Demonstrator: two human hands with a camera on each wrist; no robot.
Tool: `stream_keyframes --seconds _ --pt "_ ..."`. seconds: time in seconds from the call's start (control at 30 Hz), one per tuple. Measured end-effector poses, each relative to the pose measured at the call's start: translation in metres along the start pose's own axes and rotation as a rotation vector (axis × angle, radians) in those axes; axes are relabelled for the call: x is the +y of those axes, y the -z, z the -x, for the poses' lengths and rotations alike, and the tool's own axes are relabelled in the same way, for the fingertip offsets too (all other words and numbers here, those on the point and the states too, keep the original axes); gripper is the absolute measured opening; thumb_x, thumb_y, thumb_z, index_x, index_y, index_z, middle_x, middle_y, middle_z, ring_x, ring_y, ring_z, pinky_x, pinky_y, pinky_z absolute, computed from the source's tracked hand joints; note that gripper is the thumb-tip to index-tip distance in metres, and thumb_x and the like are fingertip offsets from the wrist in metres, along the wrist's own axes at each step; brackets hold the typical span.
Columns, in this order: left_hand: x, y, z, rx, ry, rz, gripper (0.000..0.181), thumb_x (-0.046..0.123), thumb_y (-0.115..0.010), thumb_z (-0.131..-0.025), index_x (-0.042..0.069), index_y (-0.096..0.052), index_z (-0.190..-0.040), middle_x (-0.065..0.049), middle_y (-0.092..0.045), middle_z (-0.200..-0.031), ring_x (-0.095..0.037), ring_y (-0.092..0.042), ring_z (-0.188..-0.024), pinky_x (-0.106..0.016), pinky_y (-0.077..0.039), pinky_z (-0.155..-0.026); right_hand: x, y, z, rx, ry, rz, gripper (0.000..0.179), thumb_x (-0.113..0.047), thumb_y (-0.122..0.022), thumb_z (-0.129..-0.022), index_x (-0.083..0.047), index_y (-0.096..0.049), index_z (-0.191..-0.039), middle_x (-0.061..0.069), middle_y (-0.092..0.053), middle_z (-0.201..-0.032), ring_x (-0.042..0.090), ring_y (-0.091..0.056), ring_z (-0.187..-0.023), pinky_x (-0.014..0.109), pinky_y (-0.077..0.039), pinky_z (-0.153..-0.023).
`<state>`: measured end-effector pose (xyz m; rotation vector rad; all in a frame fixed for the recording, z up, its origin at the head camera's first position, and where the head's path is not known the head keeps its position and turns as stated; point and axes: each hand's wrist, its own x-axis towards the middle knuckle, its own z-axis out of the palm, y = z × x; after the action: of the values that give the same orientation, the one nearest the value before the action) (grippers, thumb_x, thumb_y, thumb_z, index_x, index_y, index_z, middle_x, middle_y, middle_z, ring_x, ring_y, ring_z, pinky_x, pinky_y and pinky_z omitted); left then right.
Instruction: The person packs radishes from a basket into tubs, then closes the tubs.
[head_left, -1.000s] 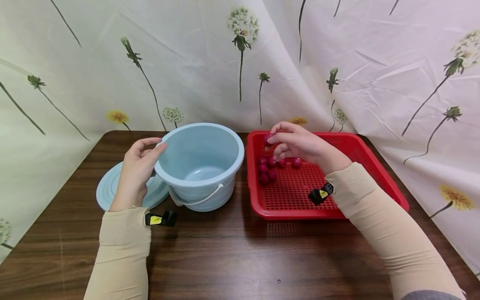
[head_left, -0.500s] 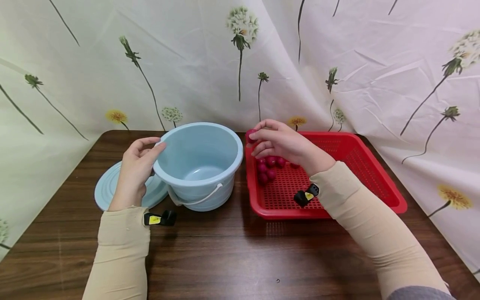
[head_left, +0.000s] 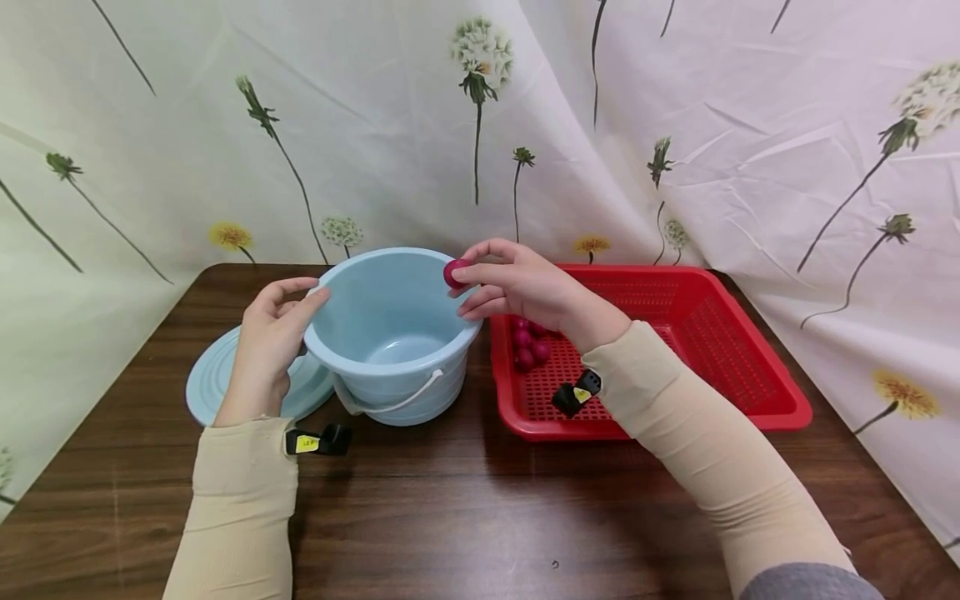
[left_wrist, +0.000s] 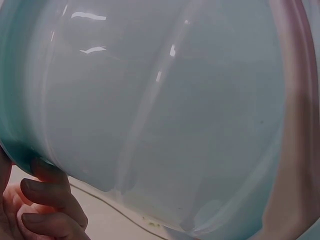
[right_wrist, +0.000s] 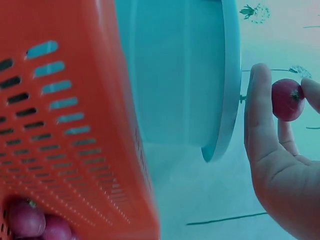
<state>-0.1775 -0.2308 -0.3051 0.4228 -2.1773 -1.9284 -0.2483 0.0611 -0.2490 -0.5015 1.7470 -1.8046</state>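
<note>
My left hand (head_left: 272,337) grips the left rim of a light blue bucket (head_left: 390,392), thumb on the rim; in the left wrist view its curled fingers (left_wrist: 55,197) lie by the bucket's edge. My right hand (head_left: 525,287) pinches a small round red radish (head_left: 456,273) between thumb and fingers, above the bucket's right rim. In the right wrist view the radish (right_wrist: 287,100) shows a dark stem end. Several more radishes (head_left: 523,358) lie in the left part of a red perforated basket (head_left: 652,429), partly hidden under my right hand.
A light blue lid (head_left: 206,379) lies on the dark wooden table (head_left: 420,517), left of the bucket and partly behind my left hand. The bucket's white handle (head_left: 401,400) hangs down in front. A flowered curtain (head_left: 375,125) stands behind the table.
My right hand has carried the radish leftward from over the red basket to the bucket's right rim. My left hand has stayed on the bucket's rim.
</note>
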Motion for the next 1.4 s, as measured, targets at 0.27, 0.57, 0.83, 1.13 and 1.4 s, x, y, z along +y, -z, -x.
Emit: stream_keyframes --seconds 0.27,0.57,0.83,1.13,1.4 --pt "0.001 0.0 0.0 0.0 -0.006 0.001 0.027 0.037 -0.068 -0.093 0.027 -0.056 -0.116 0.012 -0.066 -0.073 -0.003 -0.061 -0.062 -0.018 -0.048 -0.055 0.001 -0.008 -0.008 0.005 -0.015 0.057 0.022 -0.014 -0.058 -0.099 -0.007 -0.05 -0.118 0.016 -0.067 -0.106 0.021 -0.071 -0.073 0.034 -0.061 -0.075" --pt "0.002 0.0 0.0 0.007 -0.005 -0.002 0.028 0.038 -0.067 -0.094 0.026 -0.056 -0.117 0.013 -0.065 -0.074 -0.003 -0.06 -0.063 -0.018 -0.048 -0.055 0.006 -0.012 -0.014 0.047 -0.038 0.109 0.025 -0.015 -0.062 -0.097 -0.006 -0.051 -0.118 0.015 -0.068 -0.101 0.02 -0.071 -0.075 0.033 -0.06 -0.075" --pt "0.002 0.0 0.0 0.001 -0.004 -0.013 0.028 0.038 -0.067 -0.094 0.027 -0.056 -0.117 0.012 -0.065 -0.073 -0.003 -0.061 -0.063 -0.018 -0.049 -0.056 0.01 -0.011 -0.017 0.053 -0.042 0.181 0.024 -0.018 -0.063 -0.097 -0.006 -0.052 -0.115 0.013 -0.066 -0.089 0.019 -0.072 -0.074 0.036 -0.06 -0.08" --pt "0.001 0.0 0.0 -0.004 -0.009 -0.007 0.026 0.037 -0.067 -0.094 0.027 -0.056 -0.116 0.012 -0.064 -0.072 -0.003 -0.06 -0.062 -0.018 -0.048 -0.055 0.011 -0.009 -0.016 0.048 -0.032 0.166 0.021 -0.017 -0.061 -0.098 -0.007 -0.053 -0.115 0.012 -0.066 -0.089 0.018 -0.071 -0.073 0.029 -0.06 -0.072" --pt "0.0 0.001 0.0 0.004 -0.003 -0.027 0.026 0.038 -0.067 -0.094 0.028 -0.056 -0.115 0.012 -0.065 -0.073 -0.004 -0.06 -0.062 -0.018 -0.048 -0.054 0.009 -0.005 -0.01 0.004 -0.004 0.045 0.014 -0.015 -0.057 -0.099 -0.007 -0.055 -0.111 0.009 -0.065 -0.085 0.016 -0.066 -0.064 0.028 -0.059 -0.066"
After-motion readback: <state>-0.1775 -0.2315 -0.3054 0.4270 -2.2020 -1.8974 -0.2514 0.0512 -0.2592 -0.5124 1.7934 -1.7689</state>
